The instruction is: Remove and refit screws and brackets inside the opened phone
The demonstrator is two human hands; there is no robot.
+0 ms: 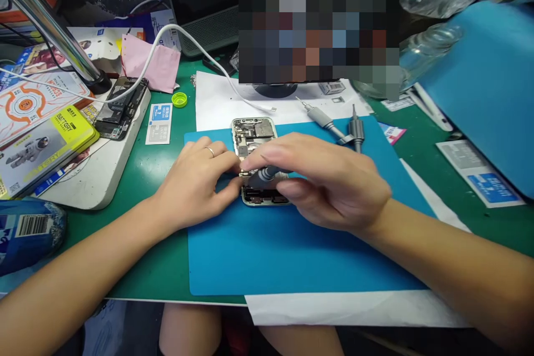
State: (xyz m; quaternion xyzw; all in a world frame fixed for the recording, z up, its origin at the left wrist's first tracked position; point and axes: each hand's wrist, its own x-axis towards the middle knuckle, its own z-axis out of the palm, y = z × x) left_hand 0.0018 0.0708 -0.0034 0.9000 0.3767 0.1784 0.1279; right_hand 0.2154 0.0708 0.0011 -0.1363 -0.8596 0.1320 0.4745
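Observation:
An opened phone [252,143] lies on the blue mat [292,256], its inner parts showing. The fingertips of my left hand [200,178], which wears a ring, press at the phone's left edge. Held in my right hand [329,178] is a grey screwdriver [263,177], slanted over the lower half of the phone; its tip is hard to make out. Two more screwdrivers rest at the mat's back edge, a light grey one [319,115] and a darker one [356,129].
A white cable [187,36] arches over the back left. Left are a second opened phone [120,108], a yellow battery box [50,147] and a green cap [179,100]. A clear jar [434,44] and a blue sheet [492,83] stand right.

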